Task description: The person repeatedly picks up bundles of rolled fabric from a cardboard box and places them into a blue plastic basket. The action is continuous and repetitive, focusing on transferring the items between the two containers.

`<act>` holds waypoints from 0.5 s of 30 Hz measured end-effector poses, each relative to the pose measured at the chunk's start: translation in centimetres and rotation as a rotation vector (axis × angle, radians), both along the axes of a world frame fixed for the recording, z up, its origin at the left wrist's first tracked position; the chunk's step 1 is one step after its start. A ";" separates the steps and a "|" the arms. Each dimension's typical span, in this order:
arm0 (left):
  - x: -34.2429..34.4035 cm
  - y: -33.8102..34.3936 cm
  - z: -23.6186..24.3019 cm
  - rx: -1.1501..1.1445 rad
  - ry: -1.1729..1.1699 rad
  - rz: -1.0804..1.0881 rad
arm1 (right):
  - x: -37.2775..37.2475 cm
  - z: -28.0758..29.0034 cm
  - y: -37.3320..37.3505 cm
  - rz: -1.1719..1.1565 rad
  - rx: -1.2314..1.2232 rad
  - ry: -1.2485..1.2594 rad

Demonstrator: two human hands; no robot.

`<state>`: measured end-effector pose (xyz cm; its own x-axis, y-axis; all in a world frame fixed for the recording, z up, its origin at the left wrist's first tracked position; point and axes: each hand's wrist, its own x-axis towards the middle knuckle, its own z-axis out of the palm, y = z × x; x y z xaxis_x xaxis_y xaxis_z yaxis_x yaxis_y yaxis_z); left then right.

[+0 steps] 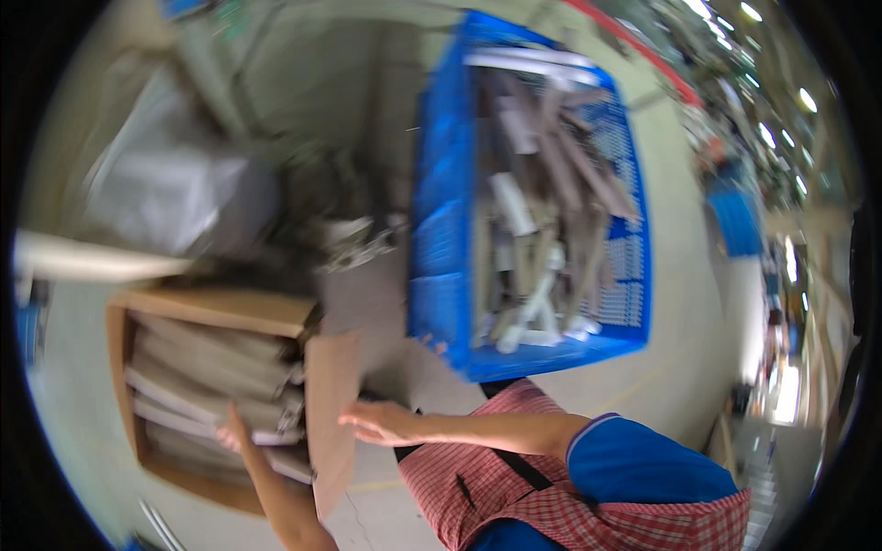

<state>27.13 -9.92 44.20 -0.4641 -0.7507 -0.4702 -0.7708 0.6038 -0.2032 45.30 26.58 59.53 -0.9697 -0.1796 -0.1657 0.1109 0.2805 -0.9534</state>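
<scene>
My left hand (235, 432) reaches over a cardboard box (217, 303) at the lower left. One finger points up, apart from the others, and nothing shows in its grasp. Beneath it, long beige-grey strips (197, 354) lie side by side in the box, blurred; whether the fingers touch them I cannot tell. My right hand (378, 423) is stretched leftward just beside the box's raised flap (333, 413), its fingers extended and holding nothing.
A tall blue plastic crate (441, 239) ahead holds a jumble of grey and white pieces (551, 193). Behind the box are a whitish plastic-looking bundle (175, 174) and loose scraps (354, 243). A blue container (735, 220) stands farther right, and a red line (643, 50) runs at the back.
</scene>
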 end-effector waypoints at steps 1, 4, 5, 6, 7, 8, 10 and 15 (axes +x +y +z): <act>0.7 1.4 2.1 -0.198 0.145 -0.191 | 1.3 2.9 3.7 -0.014 -0.022 0.129; 0.6 13.3 7.8 0.407 0.864 -0.351 | 4.5 4.8 19.2 -0.335 0.196 0.156; 1.8 19.4 9.2 0.691 0.968 -0.419 | 4.9 5.2 25.4 -0.464 0.222 0.078; 2.7 28.0 12.0 1.089 0.878 -0.351 | 7.0 3.8 30.5 -0.857 -0.351 -0.042; 3.5 35.8 15.1 1.260 0.666 -0.291 | 6.7 4.9 37.3 -0.882 0.490 -0.137; 4.3 42.9 15.4 1.563 0.470 -0.429 | 9.0 2.9 43.8 -1.081 0.594 -0.080; 7.1 57.8 17.7 1.731 0.118 -0.384 | 11.0 1.1 56.0 -1.261 0.782 0.108; 9.8 86.3 8.7 1.753 -0.201 -0.234 | 12.5 -2.2 76.9 -1.451 0.567 -0.377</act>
<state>36.91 76.38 52.93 -0.3175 0.7106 -0.6279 -0.6924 0.2788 0.6655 57.83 103.52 57.29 -0.1478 0.9783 -0.1451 0.7797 0.0250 -0.6256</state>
